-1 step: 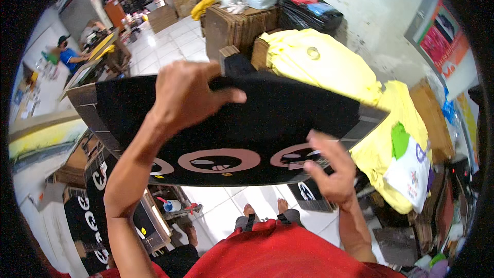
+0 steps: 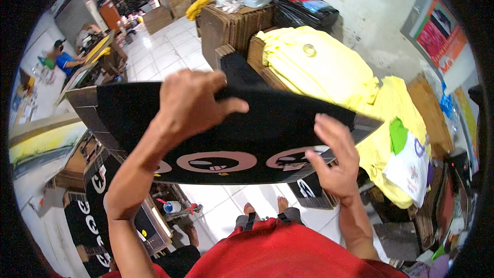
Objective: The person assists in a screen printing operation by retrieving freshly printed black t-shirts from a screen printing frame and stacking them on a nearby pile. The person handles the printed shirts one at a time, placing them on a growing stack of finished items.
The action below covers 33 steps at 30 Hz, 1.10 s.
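In front of me is a flat board covered in black cloth [image 2: 278,123], tilted and printed with a row of pale pink ring designs. My left hand [image 2: 193,98] grips its far upper edge, fingers bent over the edge and thumb stretched along the cloth. My right hand [image 2: 337,159] is before the board's right part, fingers apart and holding nothing; whether it touches the cloth I cannot tell. Brown tape-like strips show on the board's left and right ends. Below the right end is another black printed piece [image 2: 309,191].
Beyond the board stand stacked brown boards [image 2: 221,25] and a heap of yellow cloth [image 2: 319,62]. More black printed boards [image 2: 90,224] lie at lower left, near a small cup [image 2: 172,206]. A person in blue [image 2: 66,62] works at the far left.
The board's far edge has dropped slightly toward me. My right hand has risen a little along its right part. My left hand keeps its grip.
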Each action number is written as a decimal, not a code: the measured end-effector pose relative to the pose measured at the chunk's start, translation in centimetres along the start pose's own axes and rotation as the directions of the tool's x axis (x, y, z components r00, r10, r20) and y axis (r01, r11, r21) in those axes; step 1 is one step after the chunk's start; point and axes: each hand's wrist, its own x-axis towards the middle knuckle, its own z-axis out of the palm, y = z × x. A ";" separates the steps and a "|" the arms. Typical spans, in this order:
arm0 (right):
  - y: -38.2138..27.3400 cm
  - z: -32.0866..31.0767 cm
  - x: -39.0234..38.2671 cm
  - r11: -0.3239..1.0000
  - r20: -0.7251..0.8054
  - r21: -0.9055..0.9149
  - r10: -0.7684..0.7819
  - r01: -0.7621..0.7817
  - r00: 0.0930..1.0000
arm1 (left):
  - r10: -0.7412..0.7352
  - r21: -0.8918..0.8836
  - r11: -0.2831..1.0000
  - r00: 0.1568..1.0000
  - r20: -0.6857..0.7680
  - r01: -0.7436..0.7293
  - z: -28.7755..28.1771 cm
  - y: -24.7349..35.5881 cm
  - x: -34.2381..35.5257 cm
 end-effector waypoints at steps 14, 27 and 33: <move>5.8 17.2 -2.5 0.980 0.700 -0.007 0.146 -0.198 0.699 | 0.066 -0.297 0.954 0.993 0.097 -0.034 16.0 1.7 -9.3; 19.9 25.1 -17.4 0.846 0.724 -0.300 0.503 -0.441 0.471 | -0.581 0.064 0.332 0.150 0.800 0.941 28.1 15.8 -45.7; 25.6 25.8 -22.3 0.812 0.669 -0.371 0.571 -0.451 0.476 | -0.443 0.258 -0.171 -0.308 0.842 0.951 28.0 26.3 -57.4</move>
